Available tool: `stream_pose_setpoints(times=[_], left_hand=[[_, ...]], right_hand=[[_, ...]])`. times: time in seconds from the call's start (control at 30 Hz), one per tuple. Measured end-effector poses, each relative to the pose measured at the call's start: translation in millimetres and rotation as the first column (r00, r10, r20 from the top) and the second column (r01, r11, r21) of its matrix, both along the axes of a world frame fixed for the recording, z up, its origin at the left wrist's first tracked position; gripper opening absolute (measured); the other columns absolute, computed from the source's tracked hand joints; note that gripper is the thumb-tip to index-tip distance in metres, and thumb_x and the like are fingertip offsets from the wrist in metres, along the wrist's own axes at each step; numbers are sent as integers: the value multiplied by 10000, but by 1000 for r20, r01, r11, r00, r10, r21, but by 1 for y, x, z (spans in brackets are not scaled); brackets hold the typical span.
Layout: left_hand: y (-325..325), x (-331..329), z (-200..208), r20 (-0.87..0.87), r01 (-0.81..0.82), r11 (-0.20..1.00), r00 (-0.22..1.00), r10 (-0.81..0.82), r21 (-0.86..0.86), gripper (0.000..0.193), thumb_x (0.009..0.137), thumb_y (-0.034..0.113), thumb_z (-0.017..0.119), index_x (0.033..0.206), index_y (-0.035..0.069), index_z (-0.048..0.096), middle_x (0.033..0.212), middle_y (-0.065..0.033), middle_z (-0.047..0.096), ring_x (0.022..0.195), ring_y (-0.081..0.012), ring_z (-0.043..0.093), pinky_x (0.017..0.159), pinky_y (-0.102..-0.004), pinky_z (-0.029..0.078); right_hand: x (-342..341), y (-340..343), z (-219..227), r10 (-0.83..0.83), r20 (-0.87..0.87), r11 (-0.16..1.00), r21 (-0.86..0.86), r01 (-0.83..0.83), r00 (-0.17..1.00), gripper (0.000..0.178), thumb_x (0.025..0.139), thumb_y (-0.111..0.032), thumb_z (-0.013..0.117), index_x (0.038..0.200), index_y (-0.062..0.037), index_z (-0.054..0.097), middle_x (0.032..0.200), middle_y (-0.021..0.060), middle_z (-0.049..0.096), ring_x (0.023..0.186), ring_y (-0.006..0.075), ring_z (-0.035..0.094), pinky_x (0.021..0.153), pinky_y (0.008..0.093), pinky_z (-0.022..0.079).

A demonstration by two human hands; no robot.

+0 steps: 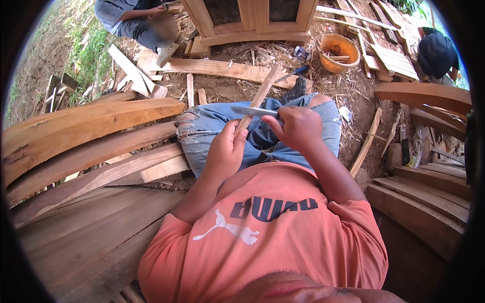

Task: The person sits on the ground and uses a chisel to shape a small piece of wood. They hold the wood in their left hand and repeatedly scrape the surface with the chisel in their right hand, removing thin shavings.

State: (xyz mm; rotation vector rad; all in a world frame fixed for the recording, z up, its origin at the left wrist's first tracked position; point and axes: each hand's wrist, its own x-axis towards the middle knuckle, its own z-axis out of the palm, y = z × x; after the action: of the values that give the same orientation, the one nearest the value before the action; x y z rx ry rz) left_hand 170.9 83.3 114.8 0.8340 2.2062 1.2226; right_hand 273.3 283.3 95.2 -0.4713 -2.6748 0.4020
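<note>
Over my lap, my left hand (227, 145) is closed around the lower end of a thin wooden strip (263, 91), which slants up and away to the right. My right hand (301, 128) grips a knife (258, 112), its handle hidden in the fist. The grey blade points left and lies across the strip, just beyond my left fingers. My right thumb stretches along near the base of the blade. Under both hands are my torn blue jeans (202, 139).
Thick curved timbers (91, 118) and planks lie at my left, more boards (424, 202) at my right. Ahead stand a wooden panelled piece (250, 38) and an orange basin (323, 55). Shavings litter the ground. One person (136, 20) sits far left; another (437, 53) is far right.
</note>
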Motion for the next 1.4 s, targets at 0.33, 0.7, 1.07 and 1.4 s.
stream_pose_setpoints(times=[0.33,0.7,1.07,1.4], left_hand=[[-15,15,1,29,-2,1000,1000,2,-9,302,1086,214,555,1265,-27,592,833,-143,668,716,-215,629,683,-358,491],[-13,1,-11,414,-54,969,909,-53,242,303,1118,239,521,1272,-13,592,792,67,483,703,-14,393,609,-224,355],[-23,11,-1,439,3,969,891,-114,246,342,1129,303,497,1322,28,561,718,83,413,571,7,321,511,-184,258],[-11,-1,-8,609,-55,947,777,-158,316,331,1142,301,455,1324,43,555,693,77,401,534,3,305,476,-183,245]], right_hand=[[-14,159,-4,-578,322,750,-151,643,750,719,1007,-711,457,949,-76,789,825,207,741,825,416,731,727,502,548],[-4,13,8,-11,-119,994,-106,-2,993,602,942,-574,676,634,-64,584,573,140,573,550,373,589,538,479,437],[-15,168,28,-602,99,767,-204,609,792,712,1009,-710,460,979,-86,801,750,198,719,794,386,732,699,491,534],[-8,17,16,25,-81,995,-91,-32,996,599,934,-582,681,612,-90,568,563,127,562,525,373,560,520,483,397]])
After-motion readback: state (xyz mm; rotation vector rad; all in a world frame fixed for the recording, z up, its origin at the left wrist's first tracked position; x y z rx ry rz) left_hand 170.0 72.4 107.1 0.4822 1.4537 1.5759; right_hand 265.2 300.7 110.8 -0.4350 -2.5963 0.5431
